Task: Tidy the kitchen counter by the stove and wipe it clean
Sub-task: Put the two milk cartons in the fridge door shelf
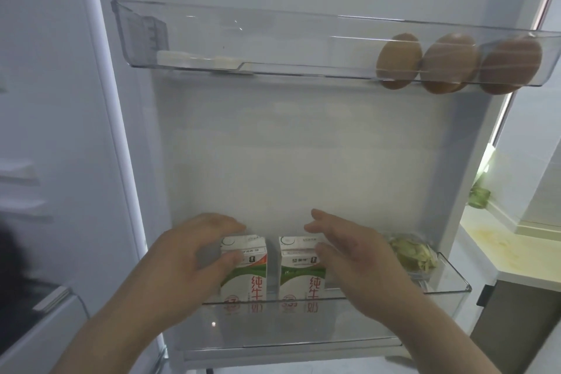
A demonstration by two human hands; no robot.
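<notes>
I face the inside of an open fridge door. Two white milk cartons with green bands and red lettering stand side by side in the lower clear door shelf (449, 290). My left hand (188, 255) grips the left carton (246, 276) from its left side, fingers over the top and thumb on the front. My right hand (349, 249) is at the right carton (302, 276), thumb touching its front and fingers held straight and loose above its top, not wrapped round it.
The upper clear door shelf (212, 36) holds three brown eggs (449, 62) at its right end. A clear bag of greenish food (409, 252) lies right of the cartons. A stained pale counter (498, 249) shows past the door's right edge.
</notes>
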